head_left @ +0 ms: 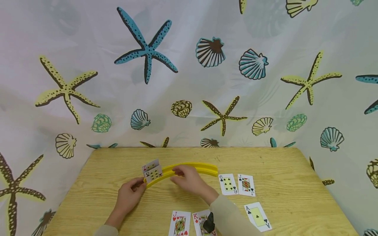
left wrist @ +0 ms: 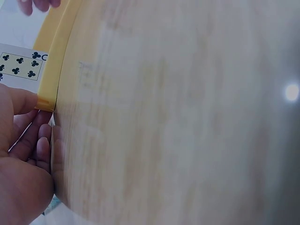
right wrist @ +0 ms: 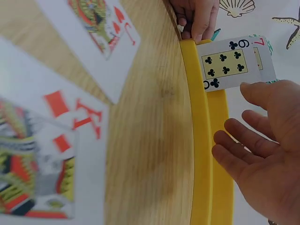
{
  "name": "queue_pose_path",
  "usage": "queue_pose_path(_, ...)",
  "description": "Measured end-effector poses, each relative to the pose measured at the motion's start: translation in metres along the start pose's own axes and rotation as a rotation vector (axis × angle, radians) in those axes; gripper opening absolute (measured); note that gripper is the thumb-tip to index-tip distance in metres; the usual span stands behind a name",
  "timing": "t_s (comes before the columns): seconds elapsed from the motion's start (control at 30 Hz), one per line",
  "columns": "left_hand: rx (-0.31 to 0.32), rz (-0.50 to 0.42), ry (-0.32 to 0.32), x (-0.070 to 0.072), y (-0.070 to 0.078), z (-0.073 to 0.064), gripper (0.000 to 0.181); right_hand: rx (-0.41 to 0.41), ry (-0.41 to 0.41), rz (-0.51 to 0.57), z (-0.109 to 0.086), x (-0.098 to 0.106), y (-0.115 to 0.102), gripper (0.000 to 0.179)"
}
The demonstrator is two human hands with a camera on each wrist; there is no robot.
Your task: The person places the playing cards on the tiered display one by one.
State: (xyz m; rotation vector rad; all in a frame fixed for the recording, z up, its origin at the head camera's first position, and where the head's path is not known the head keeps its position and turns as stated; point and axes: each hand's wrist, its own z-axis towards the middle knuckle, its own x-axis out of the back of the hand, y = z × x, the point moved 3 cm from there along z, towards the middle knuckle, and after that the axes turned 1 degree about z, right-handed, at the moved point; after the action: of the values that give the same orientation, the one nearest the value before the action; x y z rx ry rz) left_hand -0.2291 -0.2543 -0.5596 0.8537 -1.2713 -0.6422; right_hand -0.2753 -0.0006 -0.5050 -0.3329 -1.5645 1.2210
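Observation:
A curved yellow playing card holder (head_left: 203, 167) lies on the wooden table. Two cards stand upright at its left end: the six of clubs (right wrist: 224, 65) in front, a red seven (right wrist: 260, 58) peeking out behind it. My left hand (head_left: 131, 194) grips that left end, thumb and fingertips right at the tip of the holder (left wrist: 46, 96) in the left wrist view. Over the middle of the holder is my right hand (head_left: 188, 178), fingers spread and loosely bent with nothing between them. Its thumb (right wrist: 257, 95) points toward the lower edge of the cards.
Face up to the right lie a six of spades (head_left: 228, 184), a jack of spades (head_left: 246, 185) and an ace of clubs (head_left: 257, 216). Nearer me are a jack of hearts (head_left: 179, 224) and a king of diamonds (head_left: 199, 220), partly under my right sleeve. A patterned curtain (head_left: 183, 82) hangs behind the table.

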Motion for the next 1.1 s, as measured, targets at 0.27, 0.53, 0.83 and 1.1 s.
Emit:
queue_pose_path(0.27,0.002,0.001,-0.005,0.0,-0.001,0.001,0.03,-0.033,-0.028,-0.085,-0.026,0.004,0.01,0.046)
queue_pose_path(0.53,0.003,0.002,-0.006,0.0,0.0,0.0,0.029,-0.008,-0.058,-0.174,-0.047,0.003,0.015,0.055)
queue_pose_path(0.83,-0.002,0.0,-0.003,0.0,-0.001,0.0,0.03,-0.029,-0.155,-0.301,-0.065,-0.005,0.01,0.064)
queue_pose_path(1.1,0.013,-0.004,-0.01,0.0,-0.001,0.001,0.03,0.007,-0.174,-0.463,-0.075,-0.012,0.005,0.077)
